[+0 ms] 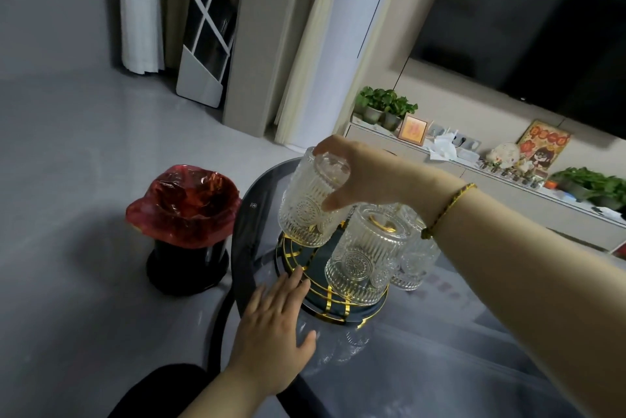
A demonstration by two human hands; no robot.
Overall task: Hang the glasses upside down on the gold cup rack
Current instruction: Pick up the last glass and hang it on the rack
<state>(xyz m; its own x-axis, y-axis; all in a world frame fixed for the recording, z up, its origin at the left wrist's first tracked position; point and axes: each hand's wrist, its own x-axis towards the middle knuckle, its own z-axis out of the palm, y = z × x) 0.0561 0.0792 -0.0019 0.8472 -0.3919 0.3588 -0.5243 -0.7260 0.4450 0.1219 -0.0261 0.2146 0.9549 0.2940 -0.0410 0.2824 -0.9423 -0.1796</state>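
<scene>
**Clear pressed glass held over a gold rack on a round table**

Head camera view, looking down. Clear ribbed glass with a medallion pattern: an upside-down tumbler [313, 196] is gripped by the right hand [366, 174], fingers curled over its upturned base and thumb pressed on its side. This held glass is tilted, its rim just above the far left part of the gold cup rack [333, 302]; whether it touches a prong cannot be told. A yellow cord bracelet [447, 209] circles the right wrist.

The rack has a dark round base with gold wire bands and stands near the left edge of a round, dark-rimmed glass table [242, 248]. Two more matching glasses are on it, both upside down: a front glass [362, 255] nearest the camera with a gold prong showing through its base, and a rear glass [415, 262] partly hidden behind the right wrist.

The left hand [274, 326] lies flat and open on the table at its near left edge, holding nothing, fingertips touching the rack's base.

On the grey floor, just beside the table's left edge, stands a black bin with a red bag liner [184, 204]. Beyond the table's far edge, a low cabinet [474, 177] carries potted plants and small ornaments.
</scene>
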